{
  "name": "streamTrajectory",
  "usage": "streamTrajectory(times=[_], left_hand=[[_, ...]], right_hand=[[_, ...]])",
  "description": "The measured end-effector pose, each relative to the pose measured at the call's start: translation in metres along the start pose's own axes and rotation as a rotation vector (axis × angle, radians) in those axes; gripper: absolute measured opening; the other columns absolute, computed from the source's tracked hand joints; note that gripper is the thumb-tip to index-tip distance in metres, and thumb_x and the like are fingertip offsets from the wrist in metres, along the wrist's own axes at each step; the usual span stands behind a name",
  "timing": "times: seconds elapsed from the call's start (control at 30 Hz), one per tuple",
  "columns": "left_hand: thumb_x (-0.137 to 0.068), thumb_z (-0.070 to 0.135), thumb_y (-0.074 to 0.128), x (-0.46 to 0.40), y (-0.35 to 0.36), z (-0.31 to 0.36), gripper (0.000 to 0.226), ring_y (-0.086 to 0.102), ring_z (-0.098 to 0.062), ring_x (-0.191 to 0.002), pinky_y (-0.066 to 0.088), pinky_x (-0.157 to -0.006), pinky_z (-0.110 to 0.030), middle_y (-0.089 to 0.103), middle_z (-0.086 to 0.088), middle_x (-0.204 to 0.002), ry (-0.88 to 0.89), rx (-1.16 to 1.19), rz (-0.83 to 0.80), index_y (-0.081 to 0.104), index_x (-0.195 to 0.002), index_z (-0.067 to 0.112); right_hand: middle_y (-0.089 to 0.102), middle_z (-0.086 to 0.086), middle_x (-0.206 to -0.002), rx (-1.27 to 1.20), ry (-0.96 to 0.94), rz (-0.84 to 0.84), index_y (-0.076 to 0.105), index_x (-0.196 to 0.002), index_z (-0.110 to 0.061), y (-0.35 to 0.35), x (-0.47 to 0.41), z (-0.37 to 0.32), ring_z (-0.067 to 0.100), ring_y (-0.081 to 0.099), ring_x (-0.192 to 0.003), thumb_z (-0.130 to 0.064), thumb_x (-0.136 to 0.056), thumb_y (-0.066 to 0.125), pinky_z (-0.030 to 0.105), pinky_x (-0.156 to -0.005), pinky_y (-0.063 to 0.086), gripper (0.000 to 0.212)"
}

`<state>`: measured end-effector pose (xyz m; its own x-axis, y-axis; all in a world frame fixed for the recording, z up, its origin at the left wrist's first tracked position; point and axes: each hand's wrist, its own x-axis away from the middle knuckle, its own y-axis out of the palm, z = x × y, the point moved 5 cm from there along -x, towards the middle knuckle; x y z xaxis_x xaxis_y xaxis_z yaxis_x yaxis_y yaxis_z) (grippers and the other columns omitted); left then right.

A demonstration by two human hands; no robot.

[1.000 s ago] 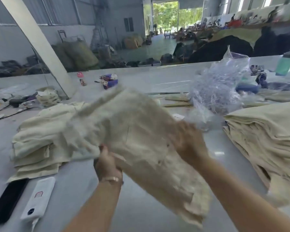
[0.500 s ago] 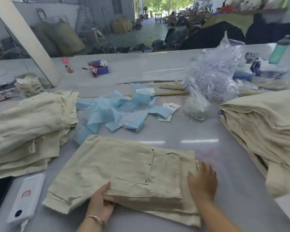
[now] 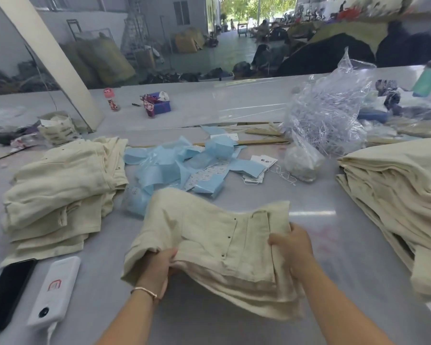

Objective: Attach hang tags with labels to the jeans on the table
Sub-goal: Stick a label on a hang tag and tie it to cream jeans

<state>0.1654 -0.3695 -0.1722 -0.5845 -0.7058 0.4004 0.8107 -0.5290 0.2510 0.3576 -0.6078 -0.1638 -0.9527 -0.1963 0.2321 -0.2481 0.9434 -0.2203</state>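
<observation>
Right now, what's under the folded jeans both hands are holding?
The far edge of the folded jeans overlaps blue paper; the near edge is lifted off the grey table. Left hand and right hand grip it. The rest is hidden.

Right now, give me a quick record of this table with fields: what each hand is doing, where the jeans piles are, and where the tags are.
left hand: grips the near left edge of the folded cream jeans
right hand: grips the jeans' right end, at the waistband
held jeans: partly lifted, near edge raised off the table
left pile: loosely folded cream jeans
right pile: taller, neater stack of cream jeans
hang tags: white, with strings, beyond the held jeans
blue paper: scattered beside the tags
tag on held jeans: none visible
</observation>
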Motion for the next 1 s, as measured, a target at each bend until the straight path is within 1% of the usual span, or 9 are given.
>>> streamTrajectory(times=[0.13,0.27,0.43,0.6,0.67,0.77,0.87,0.9,1.0], left_hand=[[-0.094,-0.002,0.046,0.007,0.025,0.068,0.023,0.067,-0.009,-0.055,0.049,-0.043,-0.017,0.072,0.000,-0.072,0.110,0.134,-0.111,0.067,-0.096,0.006],[-0.094,-0.004,0.038,0.016,0.047,0.138,0.035,0.066,-0.021,-0.105,0.054,-0.091,-0.033,0.069,-0.012,-0.113,0.272,0.302,-0.274,0.069,-0.110,-0.001],[-0.082,-0.005,0.044,0.033,0.055,0.177,0.036,0.072,-0.017,-0.088,0.058,-0.075,-0.027,0.075,-0.007,-0.092,0.365,0.366,-0.379,0.079,-0.083,0.005],[-0.066,0.001,0.047,0.032,0.027,0.164,0.043,0.069,-0.023,-0.094,0.057,-0.084,-0.030,0.072,-0.013,-0.099,0.276,0.431,-0.266,0.064,-0.106,-0.004],[-0.070,-0.003,0.042,0.031,0.011,0.154,0.037,0.071,-0.022,-0.082,0.059,-0.072,-0.028,0.072,-0.012,-0.088,0.279,0.439,-0.196,0.063,-0.100,-0.004],[-0.082,-0.004,0.033,0.038,-0.008,0.141,0.036,0.068,-0.018,-0.063,0.057,-0.059,-0.023,0.067,-0.010,-0.069,0.261,0.424,-0.057,0.068,-0.075,-0.001],[-0.065,0.002,0.049,0.052,-0.027,0.137,0.021,0.060,-0.016,-0.053,0.052,-0.052,-0.019,0.057,-0.007,-0.056,0.256,0.429,-0.019,0.064,-0.053,0.010],[-0.056,0.008,0.056,0.058,-0.031,0.140,0.005,0.056,-0.016,-0.052,0.050,-0.051,-0.018,0.052,-0.006,-0.055,0.259,0.435,-0.005,0.059,-0.053,0.011],[-0.051,0.014,0.069,0.062,-0.042,0.142,0.017,0.058,-0.020,-0.056,0.051,-0.059,-0.022,0.052,-0.010,-0.055,0.242,0.489,-0.098,0.055,-0.058,0.007]], right_hand=[[0.075,0.006,-0.084,-0.300,-0.093,-0.086,0.069,-0.093,-0.011,-0.005,-0.004,-0.044,0.023,0.071,-0.076,0.005,-0.071,0.068,0.036,-0.066,0.059,0.027],[0.072,0.016,-0.106,-0.616,0.041,-0.343,0.064,-0.116,-0.005,0.004,-0.013,-0.057,0.031,0.070,-0.092,-0.007,-0.083,0.062,0.040,-0.079,0.057,0.033],[0.068,0.009,-0.119,-0.589,0.264,-0.565,0.063,-0.123,-0.013,0.043,-0.012,-0.031,0.029,0.062,-0.112,-0.044,-0.100,0.041,0.043,-0.103,0.043,0.045],[0.064,0.009,-0.085,0.056,0.144,-0.394,0.061,-0.094,-0.009,0.077,-0.014,-0.011,0.021,0.059,-0.071,-0.014,-0.096,0.053,0.026,-0.065,0.048,0.010],[0.063,0.009,-0.094,0.292,-0.039,-0.338,0.060,-0.089,-0.013,0.093,-0.020,-0.014,0.021,0.057,-0.079,-0.004,-0.091,0.051,0.028,-0.070,0.044,0.012],[0.056,0.002,-0.127,0.635,-0.350,-0.362,0.056,-0.121,-0.020,0.123,-0.019,-0.025,0.019,0.052,-0.113,-0.004,-0.093,0.043,0.029,-0.094,0.042,0.034],[0.016,-0.004,-0.161,1.035,-0.737,-0.577,0.027,-0.151,-0.024,0.171,-0.012,-0.019,0.015,0.017,-0.146,-0.020,-0.102,0.037,0.032,-0.115,0.020,0.050],[0.005,-0.005,-0.162,1.137,-0.793,-0.652,0.020,-0.153,-0.025,0.187,-0.011,-0.011,0.015,0.008,-0.148,-0.029,-0.103,0.033,0.034,-0.118,0.014,0.052],[-0.004,-0.004,-0.163,1.377,-0.751,-0.792,0.009,-0.155,-0.025,0.217,-0.025,0.016,0.016,-0.002,-0.149,-0.048,-0.102,0.025,0.040,-0.119,0.005,0.060]])
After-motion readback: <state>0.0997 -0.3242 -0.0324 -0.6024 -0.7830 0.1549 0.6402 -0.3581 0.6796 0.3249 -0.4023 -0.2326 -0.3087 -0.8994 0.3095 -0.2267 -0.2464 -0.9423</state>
